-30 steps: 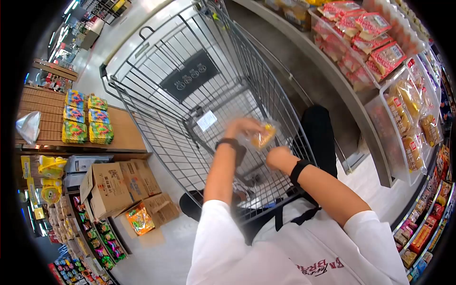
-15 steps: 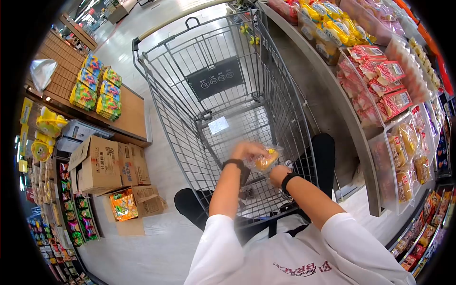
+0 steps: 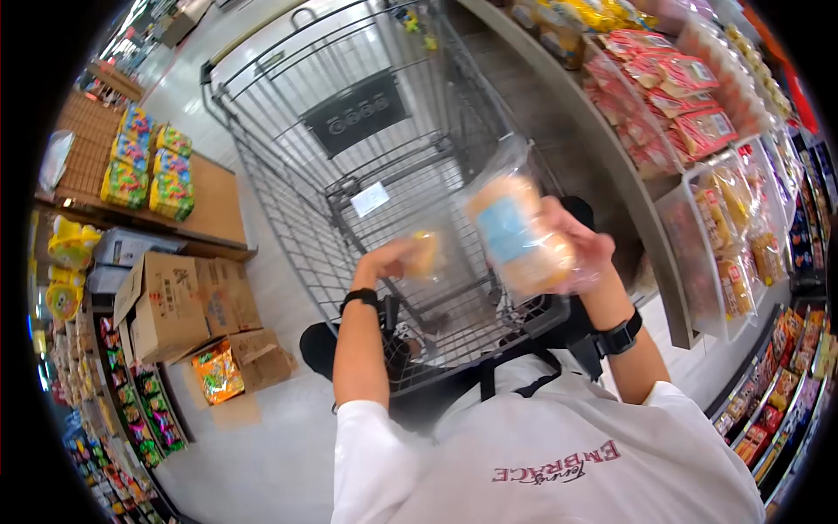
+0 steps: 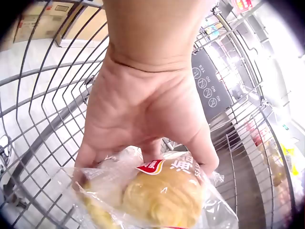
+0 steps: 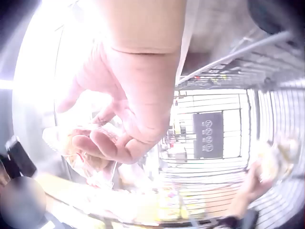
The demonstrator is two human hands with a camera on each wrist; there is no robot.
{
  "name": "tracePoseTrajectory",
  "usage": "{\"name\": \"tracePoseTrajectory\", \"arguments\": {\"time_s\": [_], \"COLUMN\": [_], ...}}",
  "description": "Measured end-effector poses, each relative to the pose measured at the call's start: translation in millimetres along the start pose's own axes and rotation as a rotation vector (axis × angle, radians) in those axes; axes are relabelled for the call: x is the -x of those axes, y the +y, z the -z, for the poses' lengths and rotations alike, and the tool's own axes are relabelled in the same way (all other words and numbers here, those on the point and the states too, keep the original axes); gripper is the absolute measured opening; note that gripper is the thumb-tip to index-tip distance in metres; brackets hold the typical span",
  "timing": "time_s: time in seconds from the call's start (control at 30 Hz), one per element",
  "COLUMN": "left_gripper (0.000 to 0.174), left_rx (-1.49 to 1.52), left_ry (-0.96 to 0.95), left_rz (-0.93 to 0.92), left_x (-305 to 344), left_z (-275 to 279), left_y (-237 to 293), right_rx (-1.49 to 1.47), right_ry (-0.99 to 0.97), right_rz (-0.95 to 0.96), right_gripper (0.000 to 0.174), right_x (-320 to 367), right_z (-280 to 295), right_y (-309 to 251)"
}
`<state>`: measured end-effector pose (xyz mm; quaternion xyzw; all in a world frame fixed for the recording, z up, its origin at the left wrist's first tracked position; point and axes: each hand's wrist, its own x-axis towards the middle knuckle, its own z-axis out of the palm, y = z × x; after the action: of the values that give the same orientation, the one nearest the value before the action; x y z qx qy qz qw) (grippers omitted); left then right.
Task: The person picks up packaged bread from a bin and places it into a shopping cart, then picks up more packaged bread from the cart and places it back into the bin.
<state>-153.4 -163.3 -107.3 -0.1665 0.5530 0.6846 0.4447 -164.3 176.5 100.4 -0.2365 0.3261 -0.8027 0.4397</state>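
My left hand (image 3: 397, 259) grips a small clear packet with a yellow pastry (image 3: 425, 255) low inside the wire shopping cart (image 3: 288, 183). In the left wrist view the fingers (image 4: 202, 148) curl over the top of that pastry packet (image 4: 162, 195), which carries a red logo. My right hand (image 3: 583, 249) holds up a larger clear bag of pale bread with a blue label (image 3: 519, 231), above the cart's near right corner. The right wrist view shows the right hand's fingers (image 5: 112, 148) curled round the crinkled bread bag (image 5: 78, 152); glare washes out the rest.
A shelf of packaged snacks (image 3: 690, 113) runs along the right. On the left are open cardboard boxes (image 3: 179, 306) and a wooden display with colourful packs (image 3: 144, 170). A dark sign (image 3: 356, 112) hangs on the cart's far end. Pale floor lies to the cart's left.
Both hands were together at the small pastry packet over the cart. Now the right hand has risen towards the camera holding a bigger bread bag, while the left keeps the small packet low.
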Motion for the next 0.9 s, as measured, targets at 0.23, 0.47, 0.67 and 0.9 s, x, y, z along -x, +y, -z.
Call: {"name": "tracePoseTrajectory", "arguments": {"time_s": [0.23,0.47,0.67,0.9], "left_gripper": [0.063,0.072,0.056,0.043], "left_rx": [-0.261,-0.303,-0.175,-0.205], "left_ry": [0.301,0.334,0.291,0.3], "left_rz": [0.047,0.012,0.006,-0.04], "left_x": [3,-21,-20,-18], "left_z": [-33,-14,-26,-33], "left_y": [4,-26,-23,-19], "right_rx": [-0.264,1.381,0.929,-0.001], "right_ry": [0.07,0.852,1.109,0.155], "right_rz": [0.301,0.353,0.488,0.033], "right_gripper": [0.062,0.025,0.041,0.06], "right_x": [11,64,106,67], "right_z": [-16,-58,-51,-12], "right_y": [-20,-74,-79,5]}}
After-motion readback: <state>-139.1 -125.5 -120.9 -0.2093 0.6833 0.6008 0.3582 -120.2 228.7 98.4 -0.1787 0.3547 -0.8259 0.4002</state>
